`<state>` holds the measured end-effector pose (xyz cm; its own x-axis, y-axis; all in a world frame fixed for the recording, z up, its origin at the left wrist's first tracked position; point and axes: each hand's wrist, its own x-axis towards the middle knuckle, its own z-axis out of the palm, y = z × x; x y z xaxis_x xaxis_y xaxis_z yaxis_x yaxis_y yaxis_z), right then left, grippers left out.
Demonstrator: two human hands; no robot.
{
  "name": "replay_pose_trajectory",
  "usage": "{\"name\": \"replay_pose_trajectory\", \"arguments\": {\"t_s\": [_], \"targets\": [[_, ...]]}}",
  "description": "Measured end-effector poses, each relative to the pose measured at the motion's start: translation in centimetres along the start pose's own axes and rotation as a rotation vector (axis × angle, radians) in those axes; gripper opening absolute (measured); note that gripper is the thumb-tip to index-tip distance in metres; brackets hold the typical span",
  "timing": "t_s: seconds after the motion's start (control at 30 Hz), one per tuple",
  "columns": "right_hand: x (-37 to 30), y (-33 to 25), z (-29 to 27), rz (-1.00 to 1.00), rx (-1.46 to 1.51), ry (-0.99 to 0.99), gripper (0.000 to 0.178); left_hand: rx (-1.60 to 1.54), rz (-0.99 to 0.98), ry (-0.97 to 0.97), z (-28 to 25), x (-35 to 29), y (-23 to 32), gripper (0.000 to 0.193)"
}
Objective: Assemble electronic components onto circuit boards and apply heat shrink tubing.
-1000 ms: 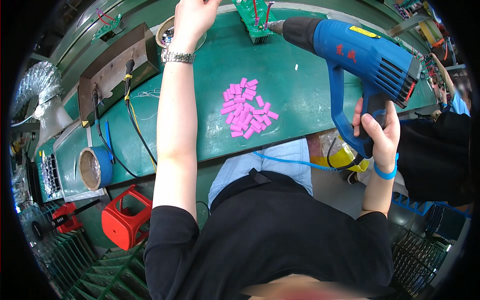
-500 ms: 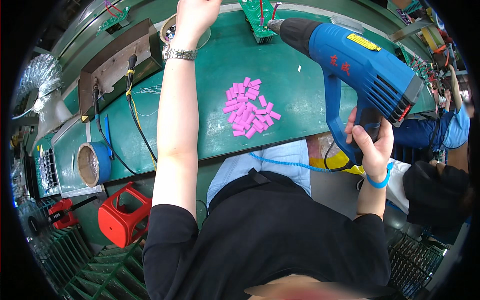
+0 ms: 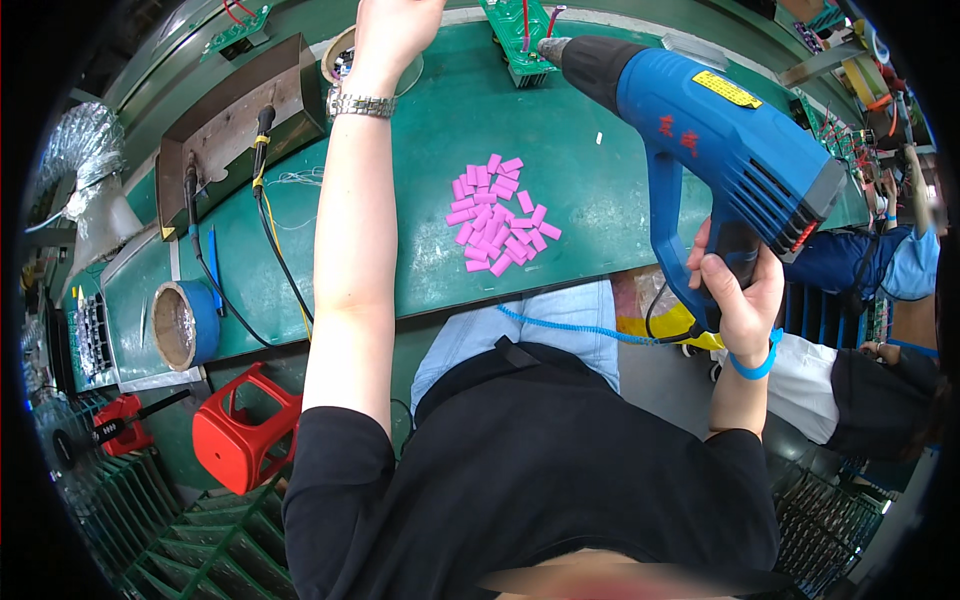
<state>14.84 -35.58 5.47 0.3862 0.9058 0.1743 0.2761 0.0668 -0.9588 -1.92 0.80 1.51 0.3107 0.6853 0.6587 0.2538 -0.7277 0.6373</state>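
My right hand [image 3: 735, 295] is wrapped round the handle of a blue heat gun [image 3: 735, 130]. Its metal nozzle points left, close to the red wires on a green circuit board [image 3: 525, 45] at the far side of the bench. At the top edge of the picture is my left hand [image 3: 395, 28], stretched far forward; its fingers are cut off, so what they hold, if anything, is hidden. Under it stands a round container [image 3: 410, 76] with small parts in it. Between my arms a pile of short pink sleeves [image 3: 495, 220] lies on the green bench mat.
At the left, two soldering irons [image 3: 262, 140] with trailing cables rest at a brown metal tray [image 3: 240, 100]. A blue tape roll [image 3: 205, 320] stands by the bench's near edge. Below is a red stool [image 3: 240, 425]. Other people [image 3: 850, 390] are at the right.
Both my hands and the heat gun hold nearly the same place. At the right, another person in a black top has shifted, showing more of the white clothing.
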Motion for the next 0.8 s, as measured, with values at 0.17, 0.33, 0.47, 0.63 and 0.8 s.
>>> {"name": "replay_pose_trajectory", "arguments": {"t_s": [0.17,0.33,0.47,0.63,0.8], "targets": [[-0.07,-0.21,0.38,0.026,-0.063,0.026,0.036,0.014,0.023,0.024,0.37,0.11,-0.44,0.017],[-0.12,-0.24,0.55,0.024,-0.057,0.024,0.035,0.046,0.054,0.036,0.34,0.05,-0.58,0.017],[-0.28,-0.03,0.90,0.032,-0.028,0.046,0.033,0.040,0.049,0.038,0.26,0.01,-0.57,0.016],[-0.30,0.30,0.73,0.010,-0.049,0.004,0.033,0.024,0.029,0.032,0.39,0.02,-0.53,0.016],[-0.26,0.30,0.79,-0.003,-0.041,-0.019,0.033,0.000,0.033,0.032,0.35,0.06,-0.67,0.016]]}}
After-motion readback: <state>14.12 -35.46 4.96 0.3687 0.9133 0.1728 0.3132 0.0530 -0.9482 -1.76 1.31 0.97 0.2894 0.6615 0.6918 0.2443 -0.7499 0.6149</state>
